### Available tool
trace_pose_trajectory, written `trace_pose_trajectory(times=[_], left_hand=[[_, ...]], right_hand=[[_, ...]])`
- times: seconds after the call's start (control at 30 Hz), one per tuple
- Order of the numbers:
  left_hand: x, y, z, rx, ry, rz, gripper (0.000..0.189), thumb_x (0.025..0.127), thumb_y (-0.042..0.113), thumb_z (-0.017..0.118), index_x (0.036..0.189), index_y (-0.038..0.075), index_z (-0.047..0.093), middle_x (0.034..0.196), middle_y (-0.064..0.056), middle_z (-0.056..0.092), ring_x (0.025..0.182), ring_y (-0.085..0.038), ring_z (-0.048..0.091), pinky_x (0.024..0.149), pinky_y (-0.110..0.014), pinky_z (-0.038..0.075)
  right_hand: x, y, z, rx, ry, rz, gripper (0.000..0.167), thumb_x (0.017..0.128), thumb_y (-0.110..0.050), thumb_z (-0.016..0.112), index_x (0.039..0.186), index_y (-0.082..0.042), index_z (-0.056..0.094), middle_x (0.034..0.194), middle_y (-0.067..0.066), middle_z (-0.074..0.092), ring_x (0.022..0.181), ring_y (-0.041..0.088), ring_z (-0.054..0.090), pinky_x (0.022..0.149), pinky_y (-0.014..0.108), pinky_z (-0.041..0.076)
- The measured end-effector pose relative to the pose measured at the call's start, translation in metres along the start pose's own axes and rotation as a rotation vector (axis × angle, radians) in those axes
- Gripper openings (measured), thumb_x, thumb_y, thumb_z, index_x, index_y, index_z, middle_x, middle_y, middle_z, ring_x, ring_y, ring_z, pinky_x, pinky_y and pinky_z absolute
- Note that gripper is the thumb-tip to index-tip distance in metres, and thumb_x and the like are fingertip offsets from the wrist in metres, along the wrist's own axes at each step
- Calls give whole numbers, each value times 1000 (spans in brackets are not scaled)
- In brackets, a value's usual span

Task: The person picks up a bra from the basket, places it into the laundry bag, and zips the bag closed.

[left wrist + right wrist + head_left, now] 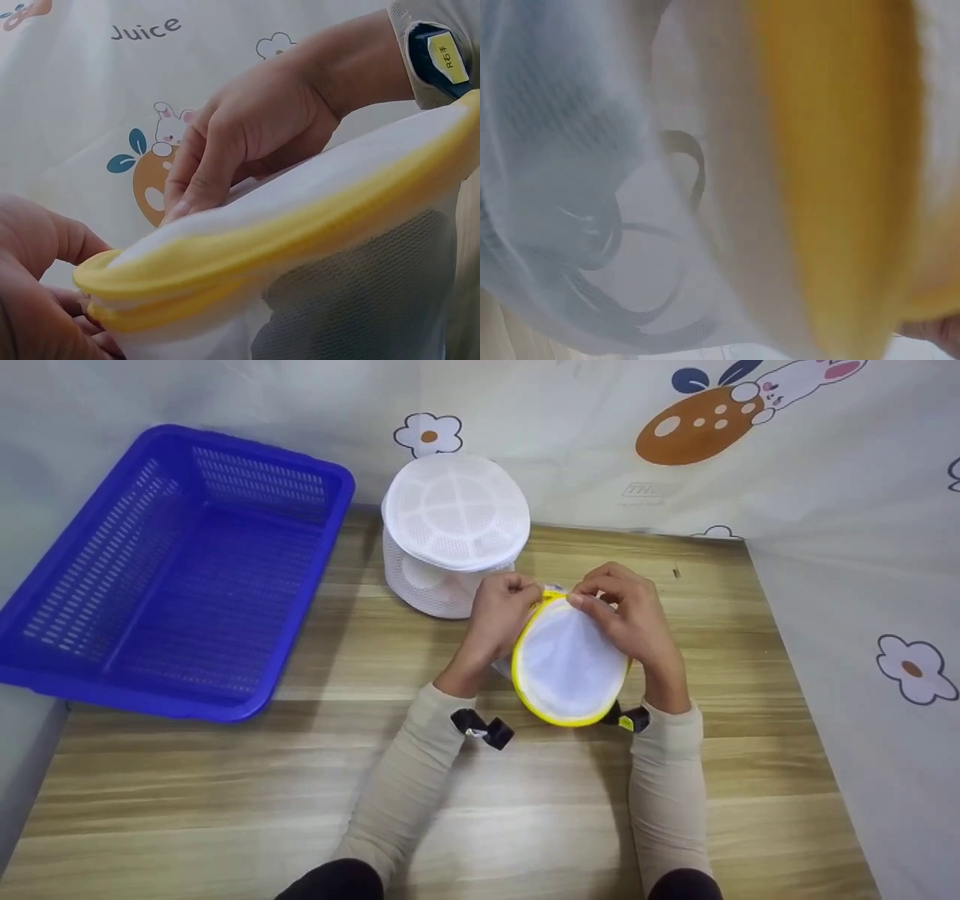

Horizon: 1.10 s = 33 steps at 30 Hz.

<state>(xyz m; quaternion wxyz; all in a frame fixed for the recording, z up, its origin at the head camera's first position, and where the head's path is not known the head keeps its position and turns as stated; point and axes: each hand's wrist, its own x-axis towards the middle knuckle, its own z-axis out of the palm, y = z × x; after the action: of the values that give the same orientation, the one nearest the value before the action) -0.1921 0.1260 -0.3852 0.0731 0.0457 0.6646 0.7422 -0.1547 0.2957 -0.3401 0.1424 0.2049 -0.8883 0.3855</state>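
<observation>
A round white mesh laundry bag with yellow trim (571, 660) is held up, its lid facing the head camera. My left hand (501, 611) pinches the yellow rim at the lid's upper left edge. Close beside it, my right hand (626, 611) pinches the top of the lid. In the left wrist view the yellow rim (225, 262) shows as two bands, one over the other, at the left hand's fingertips. A dark grey patch (360, 285) shows through the bag's side. Through the mesh in the right wrist view, curved strap-like shapes (686, 161) appear.
A larger white cylindrical mesh bag (457, 521) with pale round things inside stands just behind my left hand. To the left is a blue plastic basket (315, 577) with slotted walls. A printed sheet (570, 487) backs the wood-grain table (525, 825).
</observation>
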Motion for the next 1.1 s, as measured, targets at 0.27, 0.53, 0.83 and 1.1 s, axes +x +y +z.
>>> trace_pose_trajectory(times=[0.27,0.53,0.83,1.1], left_hand=[[-1,0,-2,4,4,16,18,82,0,59,64,2,61,56,1,50,53,-11,46,50,-21,39],[-1,2,-3,-33,63,-21,15,80,-3,59,65,0,62,52,3,42,44,-7,34,41,-19,28],[0,2,-8,-132,52,-33,19,81,-5,55,64,1,59,49,2,38,44,-8,32,41,-20,26],[1,2,-8,-164,65,-36,20,81,-5,56,62,-1,55,51,2,37,45,-8,33,42,-20,27]], right_hand=[[0,2,-3,8,1,24,5,85,1,69,81,4,71,86,15,63,80,19,58,64,25,48],[-3,5,-9,39,54,84,5,85,3,69,81,6,71,85,15,62,79,17,57,63,21,49],[-7,27,-13,60,85,149,6,87,1,66,87,5,70,87,14,61,80,14,59,64,19,51],[-10,50,-13,3,69,169,8,89,-12,68,90,-5,73,87,4,64,80,12,59,63,24,50]])
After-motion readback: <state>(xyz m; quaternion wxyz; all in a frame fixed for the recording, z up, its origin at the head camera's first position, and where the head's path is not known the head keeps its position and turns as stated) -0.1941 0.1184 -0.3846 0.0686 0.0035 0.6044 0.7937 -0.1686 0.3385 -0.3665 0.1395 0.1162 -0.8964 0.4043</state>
